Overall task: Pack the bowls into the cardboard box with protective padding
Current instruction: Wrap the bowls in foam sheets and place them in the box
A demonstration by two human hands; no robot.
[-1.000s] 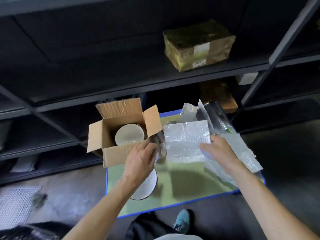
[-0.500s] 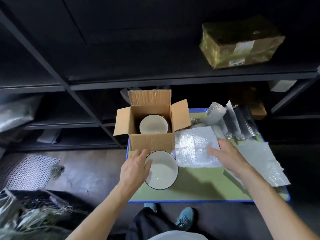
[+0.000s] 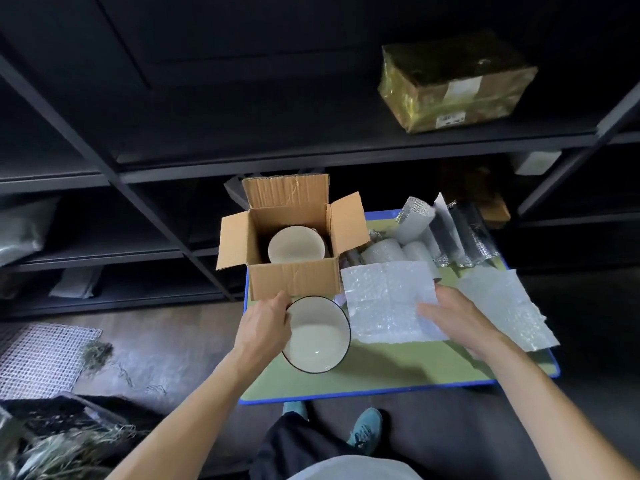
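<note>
Head view, looking down: the left hand [image 3: 265,329] grips the near-left rim of a white dark-rimmed bowl [image 3: 317,336], fingers curled round its edge, and the bowl sits tilted over the green mat [image 3: 398,365] just in front of the cardboard box [image 3: 294,280]; whether its base touches the mat cannot be told. The box stands on the far-left corner of the mat with all four flaps open, and a second bowl [image 3: 296,249], white and upright, sits inside it. The cardboard is plain brown with no print visible on it. To the right of the box a bubble-wrap sheet [image 3: 388,299] lies flat on the mat, and the right hand [image 3: 453,323] rests on its near-right part with fingers straight and slightly apart, pressing down rather than pinching. A second padding sheet [image 3: 502,306] lies further right, partly under that forearm. Behind the sheets are silver foil padding rolls [image 3: 464,237] and pale rolled pieces, heaped against each other. On the dark shelf [image 3: 311,147] above sits a taped brown parcel [image 3: 450,84] bearing a blank-looking white sticker and a smaller printed label near its lower edge, whose writing is too small to read. A teal shoe [image 3: 363,427] shows below the mat's blue border
</note>
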